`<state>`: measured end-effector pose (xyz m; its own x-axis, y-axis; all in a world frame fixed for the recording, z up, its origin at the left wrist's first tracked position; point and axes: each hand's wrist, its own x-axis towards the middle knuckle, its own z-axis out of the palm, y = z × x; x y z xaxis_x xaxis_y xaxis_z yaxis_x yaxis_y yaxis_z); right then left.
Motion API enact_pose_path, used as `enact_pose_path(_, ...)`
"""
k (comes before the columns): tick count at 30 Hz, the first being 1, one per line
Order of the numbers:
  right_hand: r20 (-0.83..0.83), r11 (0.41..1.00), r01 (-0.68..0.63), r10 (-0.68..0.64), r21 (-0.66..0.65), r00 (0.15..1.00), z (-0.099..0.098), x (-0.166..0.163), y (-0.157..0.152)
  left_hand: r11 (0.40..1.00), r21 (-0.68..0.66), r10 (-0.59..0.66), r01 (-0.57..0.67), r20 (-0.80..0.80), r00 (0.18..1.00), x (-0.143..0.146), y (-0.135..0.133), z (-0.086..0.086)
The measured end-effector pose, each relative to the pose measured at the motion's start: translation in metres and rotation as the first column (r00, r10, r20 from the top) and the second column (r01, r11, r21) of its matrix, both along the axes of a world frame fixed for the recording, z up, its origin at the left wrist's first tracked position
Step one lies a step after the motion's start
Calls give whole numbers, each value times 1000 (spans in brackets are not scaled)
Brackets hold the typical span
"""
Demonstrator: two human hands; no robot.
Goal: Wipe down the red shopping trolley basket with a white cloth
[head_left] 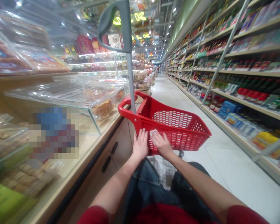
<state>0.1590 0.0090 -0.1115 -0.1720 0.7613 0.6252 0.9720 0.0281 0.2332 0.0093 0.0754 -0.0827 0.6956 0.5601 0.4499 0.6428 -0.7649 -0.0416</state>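
A red plastic shopping basket cart stands right in front of me, with a tall grey pull handle rising from its near-left end. Against the solid part of its side, my left hand lies with fingers stretched out and nothing visible in it. Just to the right, my right hand presses a small pale folded cloth or wipe onto the same side panel. The cloth shows around the fingertips; the palm side of the hand is hidden.
On the left runs a display counter with clear-covered packaged food and black-handled cabinet doors. Tall shelves packed with bottles and packages line the right. The pale tiled aisle stretches ahead between them.
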Motion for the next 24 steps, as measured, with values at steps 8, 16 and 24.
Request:
enact_pose_path(8, -89, 968, 126, -108, 219, 990, 34, 30, -16, 997, 50, -51, 51, -6, 999, 21, -4, 8)
enact_pose_path(16, -92, 992, 127, -128, -8, 988, -14, 37, -39, 977, 94, -183, 189, -75, 980, 50, -26, -5)
enact_pose_path(24, -195, 945, 286, -254, 161, 947, 8, 69, -52, 979, 50, -192, 198, -108, 976, 71, -29, 3)
